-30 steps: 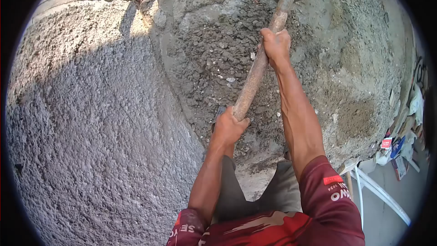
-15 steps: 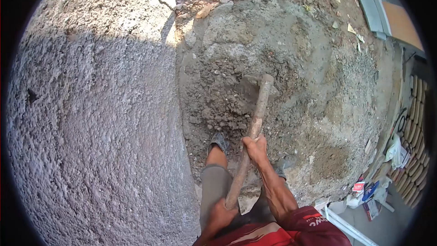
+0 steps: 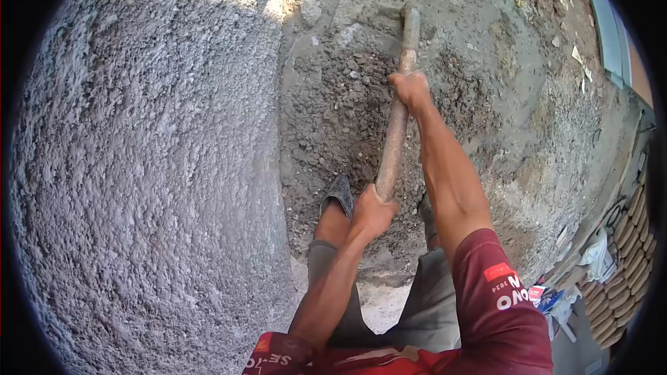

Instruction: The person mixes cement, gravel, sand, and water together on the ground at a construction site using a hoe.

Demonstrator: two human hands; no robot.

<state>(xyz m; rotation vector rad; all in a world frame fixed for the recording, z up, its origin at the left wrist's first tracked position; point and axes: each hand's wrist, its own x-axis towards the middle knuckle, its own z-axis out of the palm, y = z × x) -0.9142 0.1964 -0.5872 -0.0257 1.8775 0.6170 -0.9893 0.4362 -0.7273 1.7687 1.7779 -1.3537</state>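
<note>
Rough grey mix (image 3: 139,167): a wide, pebbly, wet-looking spread lying left of the wooden handle (image 3: 397,125), partly in shadow; it sits apart from the heap I am working.

Sandal (image 3: 339,194): on my foot, just left of the handle's near end, planted at the heap's edge to brace my stance.

My left hand (image 3: 372,212): fingers wrapped fully closed around the handle's butt end, held low and near my body so it acts as the pivot.

Wooden handle: long, worn, running from my left hand away and slightly rightward into the gravel heap (image 3: 361,97). Its far end goes down into the loose material; the head, probably a hoe or shovel blade, is buried and I cannot make it out.

My right hand (image 3: 411,89): closed tight around the handle further up, arm stretched long for reach and leverage.

Clutter of bags and papers (image 3: 597,264): well right of the handle, beyond the heap.
</note>
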